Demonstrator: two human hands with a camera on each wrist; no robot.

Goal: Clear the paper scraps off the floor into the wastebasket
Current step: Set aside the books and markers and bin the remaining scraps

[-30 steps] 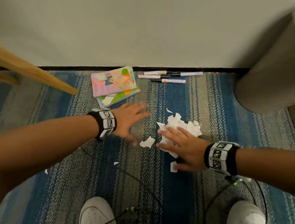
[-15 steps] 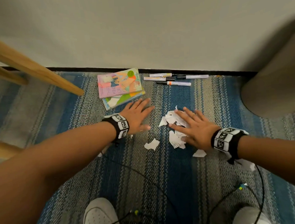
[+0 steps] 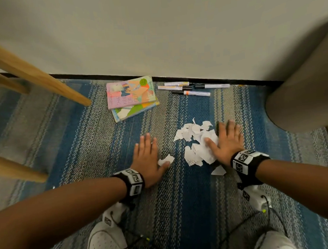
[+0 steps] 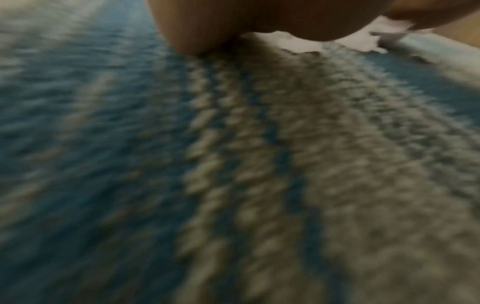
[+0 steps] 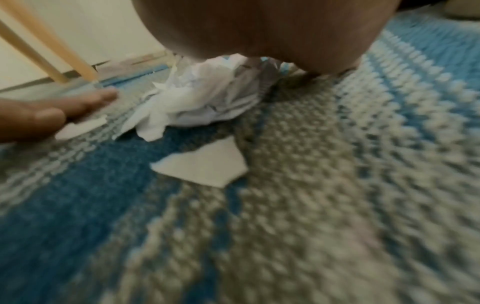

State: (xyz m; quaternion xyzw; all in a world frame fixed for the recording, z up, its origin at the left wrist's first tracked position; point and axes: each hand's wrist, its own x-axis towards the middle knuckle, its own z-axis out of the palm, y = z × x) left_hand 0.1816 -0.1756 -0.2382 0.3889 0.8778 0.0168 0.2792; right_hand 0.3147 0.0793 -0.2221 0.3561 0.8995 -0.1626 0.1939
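Two books [image 3: 132, 98] and markers [image 3: 193, 87] lie beyond the paper scraps [image 3: 195, 141].

Striped blue-grey carpet [image 3: 85, 139], paper scraps [image 3: 196, 141], 2 books [image 3: 132, 97], markers [image 3: 193, 88]

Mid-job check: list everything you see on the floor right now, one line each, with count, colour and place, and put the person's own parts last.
paper scraps: many, white, heaped on the carpet under and beside the right hand
loose scrap: one, white, at the left thumb
loose scrap: one, white, near the right wrist
books: two, colourful covers, stacked by the wall
markers: about four, white barrels, by the baseboard
wastebasket: one, grey, far right
wooden legs: several, tan, left
carpet: blue-grey striped
cables: black, near the shoes
shoes: two, white, bottom
wristbands: two, black-white
left hand: flat on carpet
right hand: flat on the heap
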